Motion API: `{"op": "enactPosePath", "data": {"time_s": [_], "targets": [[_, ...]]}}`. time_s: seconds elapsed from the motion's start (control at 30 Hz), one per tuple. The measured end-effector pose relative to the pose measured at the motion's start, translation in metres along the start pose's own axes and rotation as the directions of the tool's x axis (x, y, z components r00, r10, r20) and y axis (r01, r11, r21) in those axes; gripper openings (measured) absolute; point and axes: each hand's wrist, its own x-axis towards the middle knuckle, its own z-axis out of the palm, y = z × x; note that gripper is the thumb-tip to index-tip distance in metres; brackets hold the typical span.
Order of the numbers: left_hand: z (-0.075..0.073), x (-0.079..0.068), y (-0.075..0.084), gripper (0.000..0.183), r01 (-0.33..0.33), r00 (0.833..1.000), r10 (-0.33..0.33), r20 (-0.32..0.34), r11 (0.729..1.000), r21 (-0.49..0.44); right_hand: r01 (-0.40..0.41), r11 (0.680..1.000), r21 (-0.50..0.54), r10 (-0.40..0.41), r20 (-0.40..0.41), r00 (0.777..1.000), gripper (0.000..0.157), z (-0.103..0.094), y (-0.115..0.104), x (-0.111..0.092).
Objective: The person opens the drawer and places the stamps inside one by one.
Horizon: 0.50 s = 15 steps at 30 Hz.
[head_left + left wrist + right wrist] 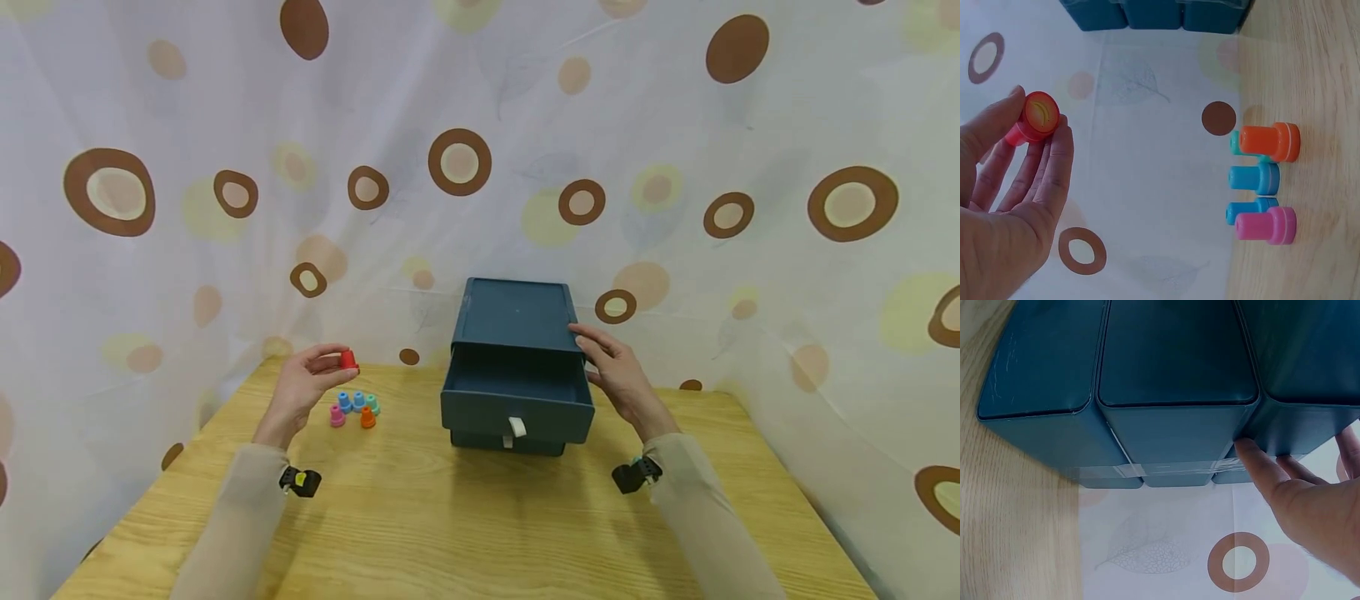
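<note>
My left hand (296, 390) pinches a small red toy stamp (348, 359) above the back left of the table. In the left wrist view, the stamp's round face carries a yellow banana-like picture. Below that hand stand several other stamps: a pink stamp (337, 416), an orange stamp (367, 417), a teal stamp (372, 405) and blue stamps (345, 402). With fingers fairly straight, my right hand (621, 379) touches the right side and top edge of a dark blue drawer cabinet (517, 312). Its top drawer (487, 412) is pulled out; no contents show inside.
A lower drawer with a white pull tab (507, 442) sits beneath the pulled-out one. Clear tape (1172, 468) runs across the cabinet's side. The wooden table (420, 517) meets a patterned curtain (405, 250) behind and at the sides.
</note>
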Motion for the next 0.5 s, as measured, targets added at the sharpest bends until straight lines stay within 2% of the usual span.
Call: {"op": "enactPosePath", "data": {"time_s": [0.07,0.23,0.5], "targets": [[0.003,0.0,0.005,0.055,-0.009,1.0,0.009,-0.01,1.0,0.022,-0.003,1.0,0.003,0.003,-0.002,1.0,0.055,0.0,-0.001,0.0],[0.01,-0.002,0.017,0.055,-0.04,0.999,0.04,-0.016,0.999,-0.005,-0.002,1.0,0.006,0.002,-0.001,1.0,0.055,0.0,-0.002,0.001],[0.027,-0.012,0.034,0.052,-0.116,0.992,0.118,0.035,0.991,-0.063,-0.007,1.0,-0.002,0.007,0.006,1.0,0.055,-0.001,-0.001,0.0]]}}
